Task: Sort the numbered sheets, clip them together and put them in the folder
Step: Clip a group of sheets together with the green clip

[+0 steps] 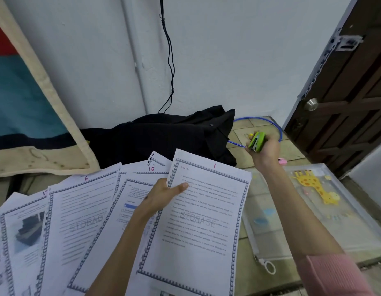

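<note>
My left hand point(166, 194) pinches the upper left edge of the sheet numbered 1 point(204, 221), thumb on top, and holds it above the floor. My right hand point(264, 150) is stretched out to the far right and grips a small green stapler point(257, 141). Several more bordered printed sheets lie fanned out on the left, among them the sheet numbered 6 point(78, 210) and the sheet numbered 15 point(140, 184). A clear zip folder with a yellow giraffe print point(317, 210) lies flat on the tiles at the right, under my right forearm.
A black garment or bag point(164, 135) is heaped against the white wall ahead. A blue cable point(268, 122) loops behind the stapler. A pink object point(282, 161) peeks out beside my right wrist. A dark wooden door point(345, 92) stands at right, a cloth-covered board point(25, 92) at left.
</note>
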A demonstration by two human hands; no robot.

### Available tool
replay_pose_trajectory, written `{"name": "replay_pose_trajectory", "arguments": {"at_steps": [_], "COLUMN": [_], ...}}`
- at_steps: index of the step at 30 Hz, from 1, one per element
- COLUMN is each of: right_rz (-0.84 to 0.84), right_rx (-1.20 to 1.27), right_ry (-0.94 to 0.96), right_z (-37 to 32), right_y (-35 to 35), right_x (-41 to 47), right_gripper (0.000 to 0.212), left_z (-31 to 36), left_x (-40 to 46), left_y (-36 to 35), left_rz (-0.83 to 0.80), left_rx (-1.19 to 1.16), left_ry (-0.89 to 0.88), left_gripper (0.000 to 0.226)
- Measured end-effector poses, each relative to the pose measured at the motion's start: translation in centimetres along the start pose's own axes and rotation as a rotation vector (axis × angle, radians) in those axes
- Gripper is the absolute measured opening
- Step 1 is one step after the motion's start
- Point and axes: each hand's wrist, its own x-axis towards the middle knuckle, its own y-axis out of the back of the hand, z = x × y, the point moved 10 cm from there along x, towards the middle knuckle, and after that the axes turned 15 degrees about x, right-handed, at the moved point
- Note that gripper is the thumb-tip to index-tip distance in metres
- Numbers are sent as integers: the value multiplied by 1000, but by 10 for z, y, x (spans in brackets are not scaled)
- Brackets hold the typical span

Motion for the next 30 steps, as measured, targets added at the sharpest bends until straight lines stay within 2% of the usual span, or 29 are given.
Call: {"name": "replay_pose_trajectory", "arguments": {"at_steps": [2,5,7,10,13,15,19,25,30], "right_rz": [-86,-274,-365,-444,-508,-510,-410,-362,-340], "right_rx": [184,100,-94,-442,-562,-554,-521,-605,-649], "right_ry": [-114,-129,-26,205,325,369,404,495,541], "right_z": [4,13,18,27,38,38,35,33,33], "right_y": [-36,-84,-104,-126,-142,-148,-149,-153,-154], "right_x": [-28,-64,-81,-97,-112,-118,-120,-119,-123], "right_gripper": [30,33,42,63,45,31,23,26,43], "left_z": [3,6,9,12,13,15,16,14,14], "left_x": [-3,-5,-7,-11,-13,-15,-16,-12,-11], "left_y": [2,2,2,4,5,7,10,6,4], "left_rz": [25,34,30,38,44,49,59,41,37], "left_rx": [10,10,-4,-28,-52,-64,-38,20,31], "left_ry": [-8,-33,-56,-82,-100,-117,-131,-140,-133], "left_gripper": [6,12,4,6,13,10,9,14,29]}}
